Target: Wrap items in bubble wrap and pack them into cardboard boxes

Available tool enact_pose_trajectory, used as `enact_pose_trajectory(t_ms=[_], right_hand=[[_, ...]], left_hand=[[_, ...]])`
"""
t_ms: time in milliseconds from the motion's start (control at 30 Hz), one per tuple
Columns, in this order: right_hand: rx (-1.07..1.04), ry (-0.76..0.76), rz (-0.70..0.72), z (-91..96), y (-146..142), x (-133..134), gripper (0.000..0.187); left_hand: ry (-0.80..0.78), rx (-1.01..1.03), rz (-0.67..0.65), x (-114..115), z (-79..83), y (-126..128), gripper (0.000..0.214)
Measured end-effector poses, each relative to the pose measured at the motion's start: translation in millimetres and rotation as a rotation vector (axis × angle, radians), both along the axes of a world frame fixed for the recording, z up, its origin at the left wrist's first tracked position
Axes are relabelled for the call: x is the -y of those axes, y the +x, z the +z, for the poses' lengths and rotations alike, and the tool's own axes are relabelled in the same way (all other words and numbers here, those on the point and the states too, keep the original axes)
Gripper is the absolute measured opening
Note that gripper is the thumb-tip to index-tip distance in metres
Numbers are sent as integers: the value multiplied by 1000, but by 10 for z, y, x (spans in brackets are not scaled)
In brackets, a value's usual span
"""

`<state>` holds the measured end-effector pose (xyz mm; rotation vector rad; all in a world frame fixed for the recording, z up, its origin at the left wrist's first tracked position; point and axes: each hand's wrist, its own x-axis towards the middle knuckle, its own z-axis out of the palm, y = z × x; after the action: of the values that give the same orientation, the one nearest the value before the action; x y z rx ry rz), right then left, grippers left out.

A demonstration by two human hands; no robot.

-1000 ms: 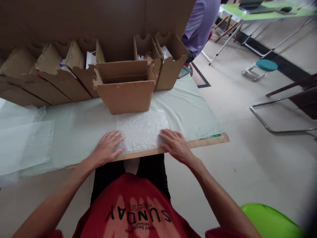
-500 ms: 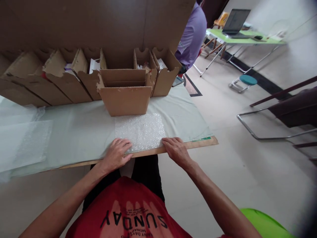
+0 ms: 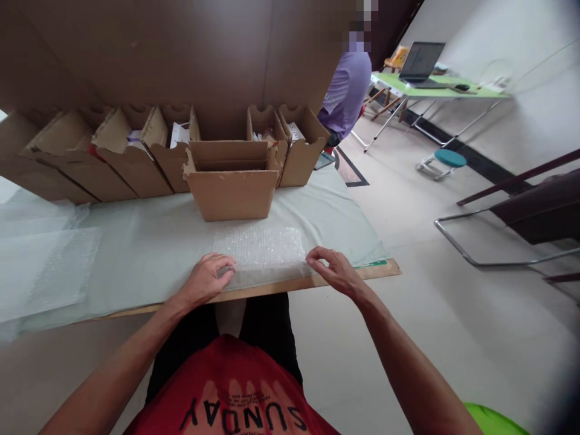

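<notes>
A clear sheet of bubble wrap (image 3: 267, 244) lies across the cloth near the table's front edge, its near side lifted slightly. My left hand (image 3: 211, 277) pinches its near left corner between thumb and fingers. On the opposite side, my right hand (image 3: 330, 267) has thumb and fingertips closed on the near right corner. Just beyond the wrap stands a brown cardboard box (image 3: 235, 196), open at the top; its inside bottom is hidden.
Several open cardboard bins (image 3: 122, 160) line the back, some holding small packets. More plastic wrap (image 3: 49, 266) is spread at the left. A person in a purple shirt (image 3: 347, 90) sits behind the far right corner. A green table (image 3: 489, 89) with a laptop (image 3: 421, 63) stands beyond.
Both hands have gone from lying fairly flat by the corners to pinching them. The near edge of the bubble wrap has come up and moved away from the table's edge. My view has tilted slightly upward.
</notes>
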<state>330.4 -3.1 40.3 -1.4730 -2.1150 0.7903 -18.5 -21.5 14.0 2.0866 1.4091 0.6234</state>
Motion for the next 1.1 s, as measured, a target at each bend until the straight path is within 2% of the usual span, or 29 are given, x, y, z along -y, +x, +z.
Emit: enact_pose_trajectory(t_ms=[67, 133, 200, 267, 367, 433, 533, 633, 733, 867, 1033, 1100], right_hand=[[-98, -77, 71, 29, 63, 52, 32], [-146, -98, 139, -15, 114, 98, 58], [-145, -77, 152, -118, 126, 113, 71], [-135, -64, 136, -239, 85, 89, 61], [-139, -95, 69, -373, -52, 14, 31], [-185, -136, -40, -418, -149, -33, 34], [-311, -164, -235, -440, -246, -82, 33], [-347, -158, -345, -445, -281, -112, 33], [-286, -141, -403, -469, -295, -127, 34], [-111, -49, -447, -526, -341, -122, 29], [209, -13, -460, -541, -430, -89, 20], [315, -8, -482, -521, -446, -75, 19]], left_hand=[[-154, 61, 24, -27, 96, -68, 18], [-269, 97, 52, -68, 146, -107, 21], [-332, 138, 61, -134, 151, -115, 23], [-384, 195, 66, -223, 137, -109, 23], [-492, 289, 89, -344, 140, -121, 22], [-553, 354, 130, -382, 157, -162, 34], [-563, 426, 196, -380, 146, -226, 68], [-496, 428, 255, -374, 55, -223, 67], [-385, 327, 331, -415, -57, -158, 60], [-223, 16, 376, -477, -117, -73, 58], [-210, -341, 360, -445, -117, -7, 60], [-181, -421, 363, -416, -130, 0, 61]])
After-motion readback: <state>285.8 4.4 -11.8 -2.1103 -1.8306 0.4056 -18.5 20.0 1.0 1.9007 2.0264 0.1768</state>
